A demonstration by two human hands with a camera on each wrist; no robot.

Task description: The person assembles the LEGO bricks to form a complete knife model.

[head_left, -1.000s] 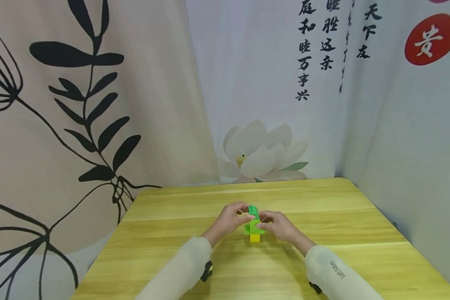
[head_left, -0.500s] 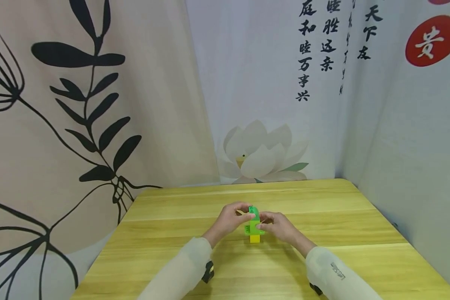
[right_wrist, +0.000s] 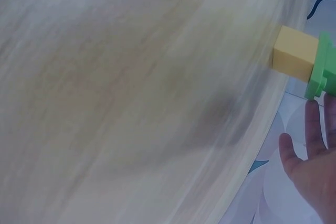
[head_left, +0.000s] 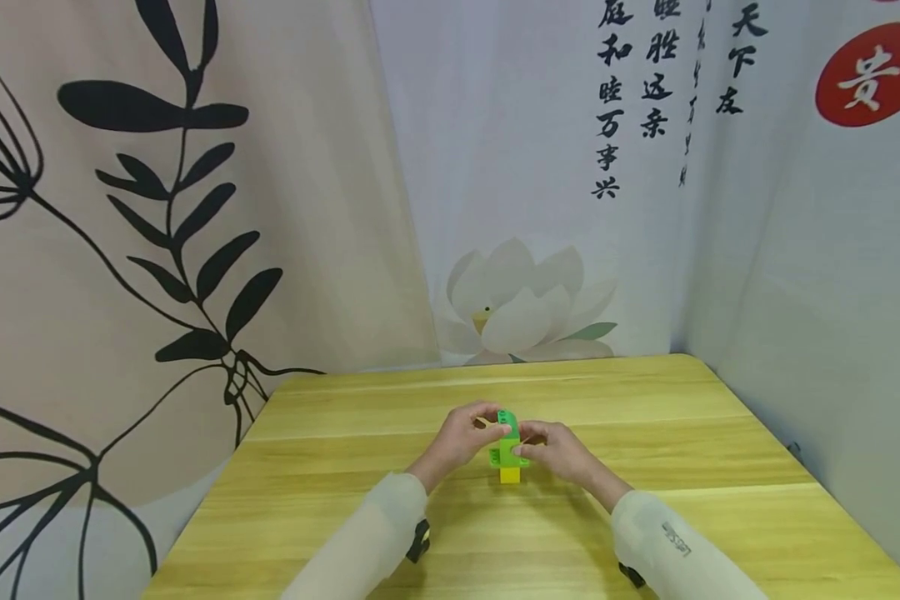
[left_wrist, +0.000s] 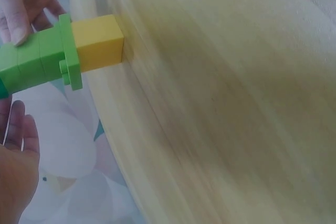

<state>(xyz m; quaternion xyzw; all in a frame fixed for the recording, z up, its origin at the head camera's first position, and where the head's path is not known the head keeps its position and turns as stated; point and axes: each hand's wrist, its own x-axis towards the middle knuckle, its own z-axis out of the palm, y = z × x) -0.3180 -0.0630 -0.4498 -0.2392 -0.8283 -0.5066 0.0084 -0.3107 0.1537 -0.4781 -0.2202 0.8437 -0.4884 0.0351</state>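
Observation:
A small tower of toy building blocks stands upright near the middle of the table. Its base is a yellow block [head_left: 510, 475]. Above that sits a light green plate [left_wrist: 71, 51] with studs, wider than the base. Light green blocks [head_left: 508, 454] rise over the plate, and a darker green block with a curved top [head_left: 508, 422] caps them. My left hand [head_left: 457, 437] pinches the tower's upper part between thumb and fingers. From the other side my right hand [head_left: 558, 454] grips the light green blocks, its thumb [left_wrist: 19, 34] pressed on their face.
The wood-grain table [head_left: 330, 508] spreads around the tower. Behind it hangs a printed curtain [head_left: 345, 208] with dark leaves, a pale lotus and lettering. A dark band [head_left: 418, 542] shows at the left sleeve.
Both hands keep their hold on the block tower, and it stays in place. Only the head view shifts very slightly.

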